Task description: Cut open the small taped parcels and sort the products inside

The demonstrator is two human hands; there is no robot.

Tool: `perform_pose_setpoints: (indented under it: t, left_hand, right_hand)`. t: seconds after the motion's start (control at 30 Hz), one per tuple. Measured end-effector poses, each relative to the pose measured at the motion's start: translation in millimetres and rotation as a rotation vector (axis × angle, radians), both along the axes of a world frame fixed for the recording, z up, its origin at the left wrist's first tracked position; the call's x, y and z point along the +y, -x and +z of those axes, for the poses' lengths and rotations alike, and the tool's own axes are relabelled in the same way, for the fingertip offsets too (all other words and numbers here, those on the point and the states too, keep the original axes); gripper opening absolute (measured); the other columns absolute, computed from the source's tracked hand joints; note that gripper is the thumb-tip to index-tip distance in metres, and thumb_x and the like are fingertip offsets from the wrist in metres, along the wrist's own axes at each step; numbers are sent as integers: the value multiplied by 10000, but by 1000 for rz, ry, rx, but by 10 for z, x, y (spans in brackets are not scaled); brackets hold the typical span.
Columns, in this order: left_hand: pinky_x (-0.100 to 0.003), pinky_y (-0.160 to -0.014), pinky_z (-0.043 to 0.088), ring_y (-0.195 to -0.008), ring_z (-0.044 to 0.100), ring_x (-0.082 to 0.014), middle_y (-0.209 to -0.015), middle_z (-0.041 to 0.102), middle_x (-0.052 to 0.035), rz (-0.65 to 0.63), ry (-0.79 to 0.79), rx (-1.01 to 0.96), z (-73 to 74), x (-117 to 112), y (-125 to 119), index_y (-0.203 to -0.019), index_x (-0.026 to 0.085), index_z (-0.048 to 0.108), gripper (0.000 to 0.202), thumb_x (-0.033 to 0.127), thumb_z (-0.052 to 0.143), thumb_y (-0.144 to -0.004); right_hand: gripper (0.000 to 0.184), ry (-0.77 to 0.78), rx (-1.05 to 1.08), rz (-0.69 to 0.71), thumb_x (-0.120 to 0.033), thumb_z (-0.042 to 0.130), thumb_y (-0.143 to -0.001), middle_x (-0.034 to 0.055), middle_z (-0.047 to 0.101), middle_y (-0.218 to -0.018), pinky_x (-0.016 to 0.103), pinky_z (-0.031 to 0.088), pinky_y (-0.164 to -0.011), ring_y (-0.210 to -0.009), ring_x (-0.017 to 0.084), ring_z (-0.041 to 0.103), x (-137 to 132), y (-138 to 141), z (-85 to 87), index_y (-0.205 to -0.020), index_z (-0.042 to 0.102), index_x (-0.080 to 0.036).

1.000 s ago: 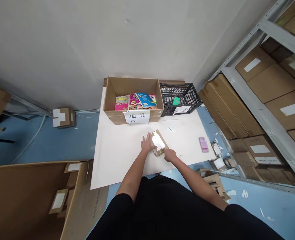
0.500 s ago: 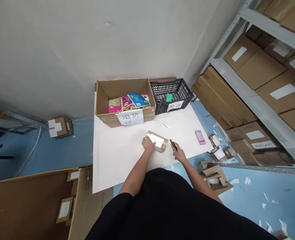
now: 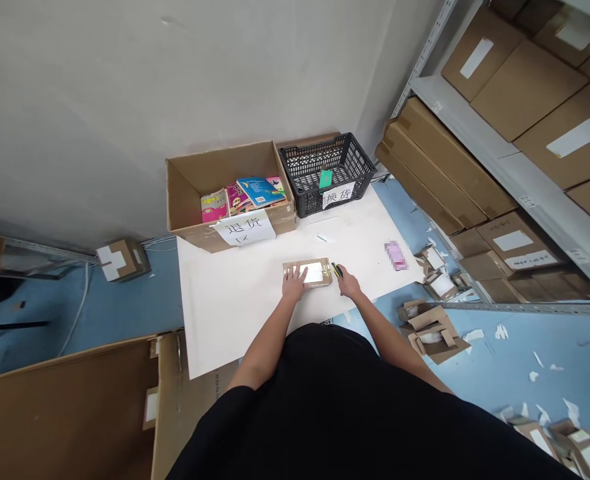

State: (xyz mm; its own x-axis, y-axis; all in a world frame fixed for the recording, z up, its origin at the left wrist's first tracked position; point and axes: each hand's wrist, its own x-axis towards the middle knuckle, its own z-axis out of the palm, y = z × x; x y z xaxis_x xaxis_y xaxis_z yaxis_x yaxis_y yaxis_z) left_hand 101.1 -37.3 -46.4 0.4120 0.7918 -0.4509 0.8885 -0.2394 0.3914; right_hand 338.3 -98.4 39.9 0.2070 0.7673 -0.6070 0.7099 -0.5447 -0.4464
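Observation:
A small flat cardboard parcel (image 3: pixel 317 273) with a white label lies on the white table top (image 3: pixel 235 300). My left hand (image 3: pixel 293 283) rests flat on the parcel's left end, fingers spread. My right hand (image 3: pixel 347 283) is closed around a black and yellow utility knife (image 3: pixel 337 270), whose tip sits at the parcel's right edge.
An open cardboard box (image 3: pixel 195 193) with several books and a paper sign stands at the back, a black plastic crate (image 3: pixel 325 170) beside it. A pink object (image 3: pixel 395 255) lies at the table's right. Shelves of cartons (image 3: pixel 519 87) line the right. Torn cardboard (image 3: pixel 427 330) litters the blue floor.
The parcel has been turned so it lies level across the table. My right hand has brought the knife up to its right edge. The view has shifted left.

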Motion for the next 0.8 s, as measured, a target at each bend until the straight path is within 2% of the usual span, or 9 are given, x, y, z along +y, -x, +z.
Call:
perform_pose_setpoints:
  t: [0.13, 0.23, 0.37, 0.47, 0.57, 0.8]
  left_hand:
    - [-559, -1324, 52, -1659, -50, -342, -1809, 55, -35, 18, -6, 46, 0, -5, -19, -1704, 320, 249, 838, 536, 565, -959]
    - [-563, -1327, 55, -1659, -55, -345, -1810, 43, -33, 19, 2, 48, 14, 0, -21, -1704, 325, 246, 833, 531, 564, -962]
    - [-554, -1331, 46, -1659, -43, -349, -1809, 32, -39, 12, 2, 70, 31, -8, -20, -1710, 301, 235, 829, 532, 544, -976]
    - [-550, -1333, 59, -1659, -35, -350, -1808, 15, -33, -5, 1, 105, 33, -8, -27, -1714, 295, 217, 824, 549, 516, -989]
    - [-550, -1334, 83, -1659, -33, -344, -1807, -5, -14, -24, 4, 163, 25, -1, -36, -1717, 315, 182, 820, 569, 490, -1000]
    - [-533, -1334, 97, -1660, -29, -340, -1803, -42, 4, -72, 7, 243, 79, 19, -46, -1720, 333, 136, 827, 600, 466, -1011]
  right_hand:
    - [607, -3, -126, 126, -395, 500, -1083, 91, 782, -1174, 315, 509, -928, -908, 231, 771, 55, 69, 12, -1655, 332, -283]
    - [619, -18, -174, 185, -342, 485, -1077, 119, 777, -1188, 322, 497, -924, -1028, 264, 753, 96, 123, -9, -1669, 319, -270]
    - [719, 19, -234, 255, -235, 556, -1013, 181, 751, -1233, 372, 507, -940, -1138, 317, 726, 164, 177, -10, -1685, 302, -247]
    - [747, 64, -251, 299, -162, 548, -992, 201, 731, -1261, 382, 523, -922, -1173, 328, 713, 166, 199, 30, -1689, 292, -249]
    - [749, 116, -248, 317, -106, 519, -982, 180, 731, -1255, 356, 532, -878, -1165, 315, 714, 110, 205, 85, -1681, 301, -266]
    - [747, 136, -229, 349, -71, 518, -956, 167, 732, -1236, 320, 529, -811, -1128, 303, 721, 15, 187, 192, -1655, 344, -269]
